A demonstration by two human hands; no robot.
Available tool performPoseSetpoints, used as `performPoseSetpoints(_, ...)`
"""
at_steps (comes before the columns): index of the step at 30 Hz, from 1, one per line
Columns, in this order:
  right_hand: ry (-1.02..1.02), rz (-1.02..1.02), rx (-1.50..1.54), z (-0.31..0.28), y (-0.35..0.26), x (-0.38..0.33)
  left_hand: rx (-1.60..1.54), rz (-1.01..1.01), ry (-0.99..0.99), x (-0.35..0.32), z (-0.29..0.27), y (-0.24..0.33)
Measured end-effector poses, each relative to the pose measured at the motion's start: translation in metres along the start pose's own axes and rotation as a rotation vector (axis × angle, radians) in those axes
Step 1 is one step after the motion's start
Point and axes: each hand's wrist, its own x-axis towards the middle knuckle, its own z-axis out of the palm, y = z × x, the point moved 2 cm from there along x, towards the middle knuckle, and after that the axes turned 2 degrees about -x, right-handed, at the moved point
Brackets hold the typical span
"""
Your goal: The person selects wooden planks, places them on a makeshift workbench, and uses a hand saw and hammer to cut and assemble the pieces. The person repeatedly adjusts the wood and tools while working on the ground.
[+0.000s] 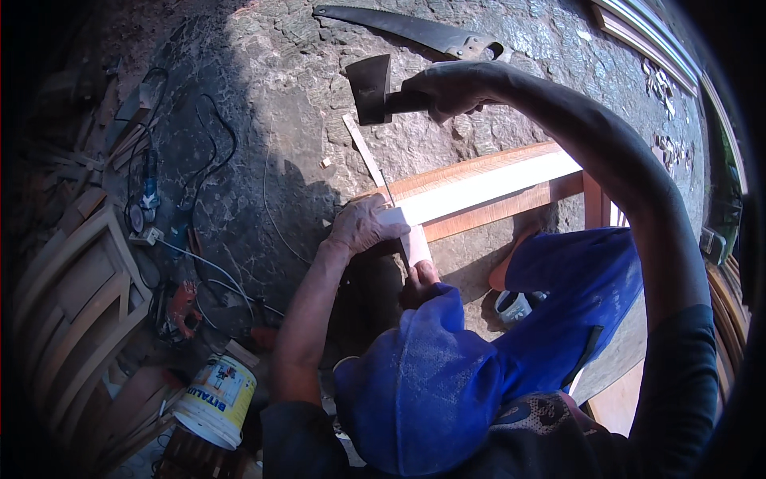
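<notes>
My right hand (pixel 455 88) is raised over the stone ground, shut on the handle of a hatchet whose dark head (pixel 369 88) points left. Below it, my left hand (pixel 363 227) grips the near end of a long pale wooden plank (pixel 487 188) that runs off to the right. A small whitish piece of wood (pixel 415 239) stands against that end, just right of my fingers. My knees in blue trousers (pixel 431 375) fill the lower middle and hide the ground under the plank's end.
A handsaw (pixel 415 32) lies at the top and a thin wood strip (pixel 363 148) beside the plank. To the left are a blue power tool (pixel 149 195), cables, a red tool (pixel 182 307), curved wooden frames (pixel 80 303) and a white bucket (pixel 215 399).
</notes>
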Motion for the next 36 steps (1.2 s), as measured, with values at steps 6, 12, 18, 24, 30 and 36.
performPoseSetpoints(6,0.424,0.052,0.169,0.007,-0.018,0.014,0.048,-0.001,0.014,0.007,0.002,0.004)
performPoseSetpoints(12,-0.206,0.033,-0.002,0.006,-0.024,-0.004,0.077,0.058,0.106,0.006,0.004,-0.009)
performPoseSetpoints(18,0.57,0.217,0.409,-0.005,-0.015,0.023,0.025,0.011,0.045,0.007,0.002,0.005)
performPoseSetpoints(24,-0.305,0.075,-0.109,0.019,-0.026,0.007,0.032,0.035,0.149,0.002,0.006,-0.008)
performPoseSetpoints(30,0.477,0.145,0.34,-0.02,-0.009,0.021,0.004,0.039,0.103,0.004,0.004,0.003)
performPoseSetpoints(36,-0.237,-0.039,-0.27,0.046,-0.022,0.012,0.089,0.011,0.077,0.003,0.009,-0.008)
